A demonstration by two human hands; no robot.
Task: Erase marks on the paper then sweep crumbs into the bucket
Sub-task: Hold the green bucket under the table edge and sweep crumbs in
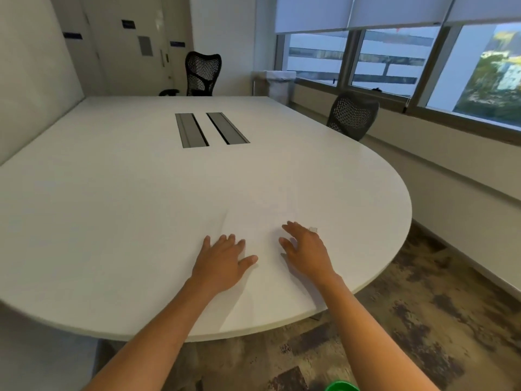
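Paper (262, 221) lies flat on the white table (112, 221), nearly the same tone as the top, so its edges are hard to trace; a faint crease shows beyond the left hand. Any marks on it are too pale to make out.

Left hand (222, 261) rests palm down on the paper's near left part, fingers spread, gripping nothing. It looks to be pinning the sheet in place.

Right hand (306, 249) sits on the paper's right side, fingers loosely extended and slightly lifted, with nothing in its grasp. Eraser (313, 229), a small white block, lies just beyond this hand's knuckles, off the paper's right edge or right at it; I cannot tell which. Only part of the block shows, so its long axis is unclear.

That is the relation the next move turns on: the eraser lies forward and slightly right of the right hand, well apart from the left, so the right hand is the one to reach it. A short forward reach would likely do, while the left keeps the paper still.

Bucket (341, 386), green, shows only as a rim at the frame's bottom, on the floor below the paper's near right side. By my reading, erasing has not yet begun.
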